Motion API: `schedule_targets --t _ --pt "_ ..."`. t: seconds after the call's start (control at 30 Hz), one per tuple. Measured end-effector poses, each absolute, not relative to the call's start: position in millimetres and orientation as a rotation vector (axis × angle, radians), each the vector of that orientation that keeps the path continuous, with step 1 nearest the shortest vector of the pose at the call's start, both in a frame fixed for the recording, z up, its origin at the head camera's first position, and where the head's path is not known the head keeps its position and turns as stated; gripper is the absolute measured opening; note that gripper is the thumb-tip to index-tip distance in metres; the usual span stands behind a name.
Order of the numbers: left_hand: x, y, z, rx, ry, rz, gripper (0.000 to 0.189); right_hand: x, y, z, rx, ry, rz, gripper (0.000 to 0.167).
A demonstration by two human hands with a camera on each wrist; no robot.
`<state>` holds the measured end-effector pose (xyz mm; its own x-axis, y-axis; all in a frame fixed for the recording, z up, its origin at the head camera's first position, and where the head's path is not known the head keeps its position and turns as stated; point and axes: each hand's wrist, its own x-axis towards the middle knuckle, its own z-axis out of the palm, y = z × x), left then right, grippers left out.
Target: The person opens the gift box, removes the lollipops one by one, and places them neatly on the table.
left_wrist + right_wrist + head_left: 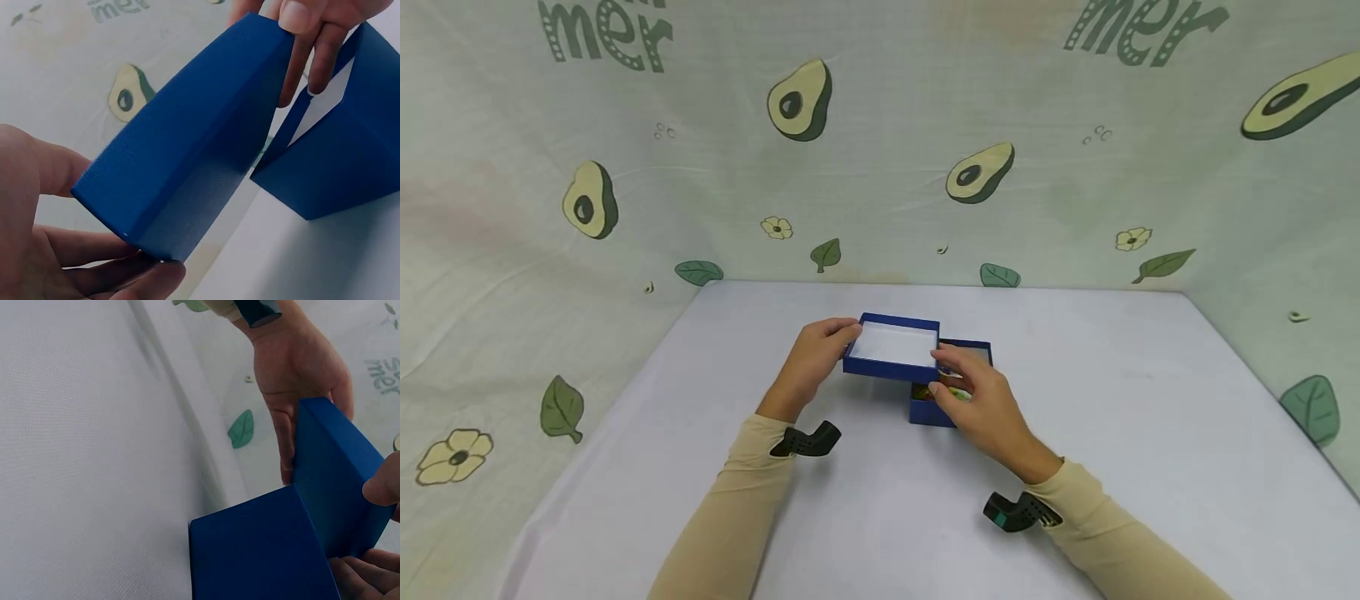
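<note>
A blue box lid is held above the table, its white inside facing up in the head view. My left hand grips its left end, thumb on the edge and fingers underneath. At the opposite end my right hand pinches the lid's near corner, with the thumb on its side in the left wrist view. Right beneath and behind that hand stands the open blue box, partly covered by lid and fingers. Small colourful contents show inside it, their kind unclear.
The box stands on a white-covered table. A pale cloth printed with avocados and leaves hangs behind and along the sides. A black wrist camera sits on the left sleeve, and another camera is on the right.
</note>
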<state>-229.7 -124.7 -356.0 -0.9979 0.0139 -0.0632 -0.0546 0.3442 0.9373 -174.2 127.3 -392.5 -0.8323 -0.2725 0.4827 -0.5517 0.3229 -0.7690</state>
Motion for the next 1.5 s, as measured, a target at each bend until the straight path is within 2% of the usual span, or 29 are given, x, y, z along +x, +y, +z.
schedule_targets --t 0.53,0.83,1.5 --pt "-231.4 -155.3 -352.0 -0.179 2.634 1.626 0.049 -182.3 84.9 -387.0 0.762 -2.478 1.096 0.028" --pt "-236.1 -162.9 -352.2 -0.210 2.625 1.628 0.050 -186.1 71.3 -383.8 0.740 -2.557 1.025 0.019" --pt "-246.6 -183.5 -370.8 -0.278 2.553 1.579 0.056 -193.9 50.5 -395.0 0.884 -2.509 0.638 0.017"
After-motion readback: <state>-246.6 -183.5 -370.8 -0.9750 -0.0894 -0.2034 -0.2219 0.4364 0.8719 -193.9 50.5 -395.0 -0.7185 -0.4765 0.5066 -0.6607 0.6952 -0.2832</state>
